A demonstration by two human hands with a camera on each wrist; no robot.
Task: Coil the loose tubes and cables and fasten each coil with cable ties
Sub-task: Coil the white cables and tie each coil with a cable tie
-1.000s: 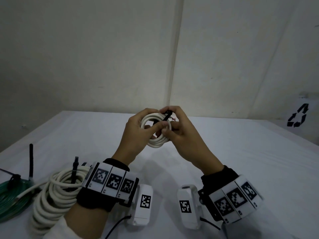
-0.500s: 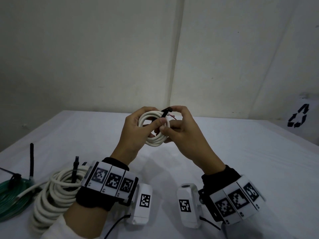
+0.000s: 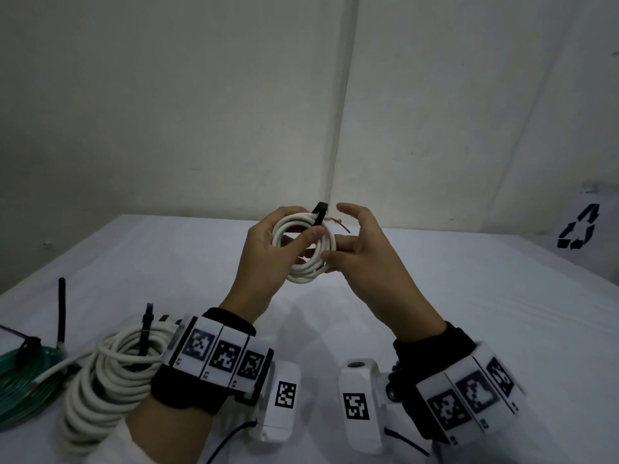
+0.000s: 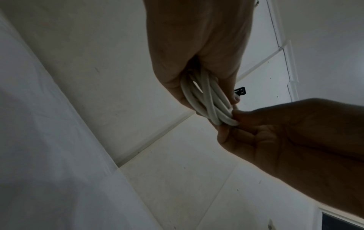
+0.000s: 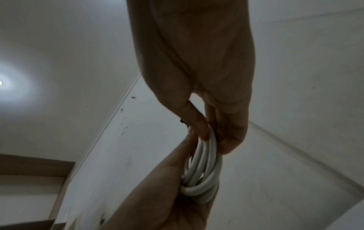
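While two tied coils, green (image 3: 20, 383) and thick white (image 3: 110, 383), lie near left, left hand (image 3: 268, 259) grips small white cable coil (image 3: 306, 249); black cable tie (image 3: 317, 214) looks unfastened; right hand (image 3: 365, 259) pinches its right edge.

A white small coil (image 3: 310, 254) wears a black cable tie (image 3: 318, 212); a green coil (image 3: 20, 380) lies on the white table (image 3: 469, 296).
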